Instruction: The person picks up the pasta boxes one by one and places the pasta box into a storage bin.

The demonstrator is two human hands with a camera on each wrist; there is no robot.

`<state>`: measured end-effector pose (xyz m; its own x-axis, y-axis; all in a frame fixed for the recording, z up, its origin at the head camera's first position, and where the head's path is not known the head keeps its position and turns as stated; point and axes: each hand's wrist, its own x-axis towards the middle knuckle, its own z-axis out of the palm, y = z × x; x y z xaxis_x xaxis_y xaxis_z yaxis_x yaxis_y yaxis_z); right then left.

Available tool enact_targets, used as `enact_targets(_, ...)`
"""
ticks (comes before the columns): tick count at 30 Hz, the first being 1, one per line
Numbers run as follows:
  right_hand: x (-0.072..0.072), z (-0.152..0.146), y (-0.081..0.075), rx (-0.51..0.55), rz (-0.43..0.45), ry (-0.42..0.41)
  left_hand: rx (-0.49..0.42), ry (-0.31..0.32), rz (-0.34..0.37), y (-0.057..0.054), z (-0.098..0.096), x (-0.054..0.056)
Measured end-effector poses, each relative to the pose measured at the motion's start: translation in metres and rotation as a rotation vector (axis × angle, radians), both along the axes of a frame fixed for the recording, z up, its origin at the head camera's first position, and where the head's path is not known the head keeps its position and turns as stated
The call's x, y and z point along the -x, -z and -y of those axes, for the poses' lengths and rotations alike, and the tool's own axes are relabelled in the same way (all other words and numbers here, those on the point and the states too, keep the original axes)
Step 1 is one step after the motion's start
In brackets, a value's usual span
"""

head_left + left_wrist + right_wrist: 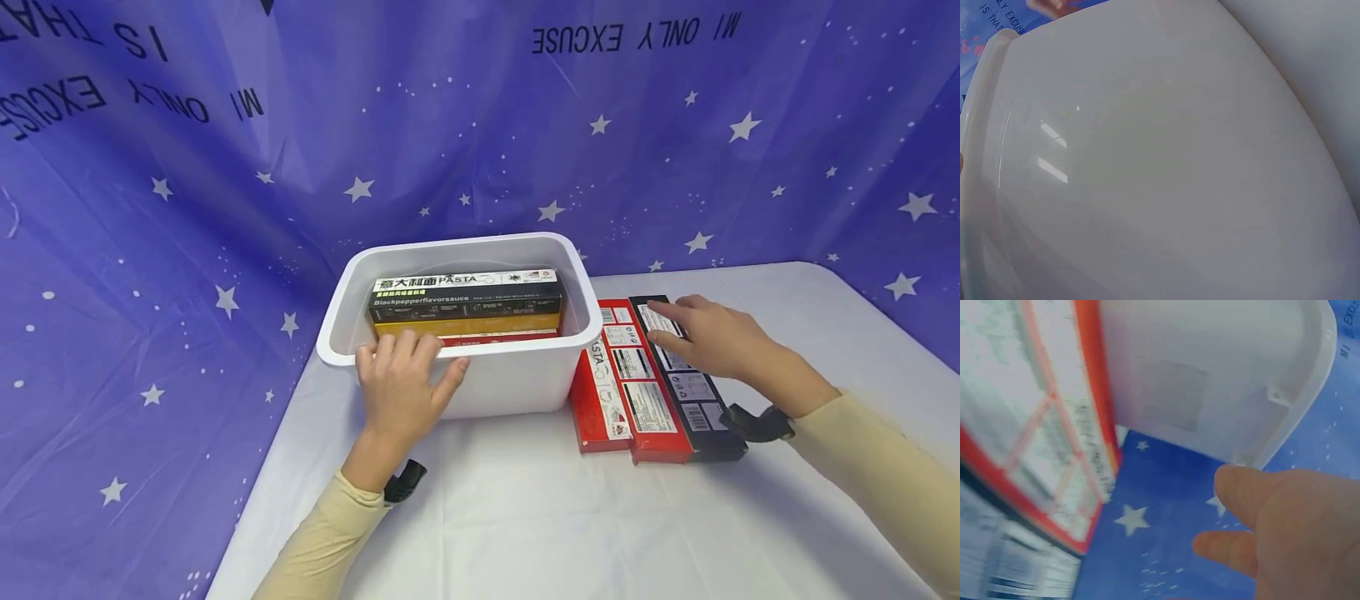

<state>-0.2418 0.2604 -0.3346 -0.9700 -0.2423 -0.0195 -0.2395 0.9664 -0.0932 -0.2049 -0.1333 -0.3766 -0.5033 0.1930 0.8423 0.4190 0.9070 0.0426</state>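
The black box (700, 398) lay below the right fingers (670, 312), parted and empty; the left fingers (405, 343) gripped the white tub (517, 383).

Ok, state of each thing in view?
White bin: upright, uncovered
Inner black box: partly hidden
Inner yellow box: mostly hidden
Inner red box: mostly hidden
Outer red boxes: lying side by side
Outer black box: lying alongside
Left hand: gripping white bin
Right hand: holding nothing

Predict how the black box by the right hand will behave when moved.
The black box should stay fairly stiff, given its straight edges. Its flat faces suggest sliding rather than rolling when pushed. Being long and narrow, it may dip if gripped near one end.
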Motion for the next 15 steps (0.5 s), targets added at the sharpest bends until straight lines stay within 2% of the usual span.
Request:
enact_targets(8, -0.031, -0.031, 0.053, 0.074, 0.006, 0.068, -0.001, 0.002, -0.002, 0.001, -0.001, 0.000)
enact_targets(15, -0.052, -0.037, 0.085, 0.150, -0.019, 0.058, -0.007, 0.004, -0.012, 0.001, 0.000, 0.000)
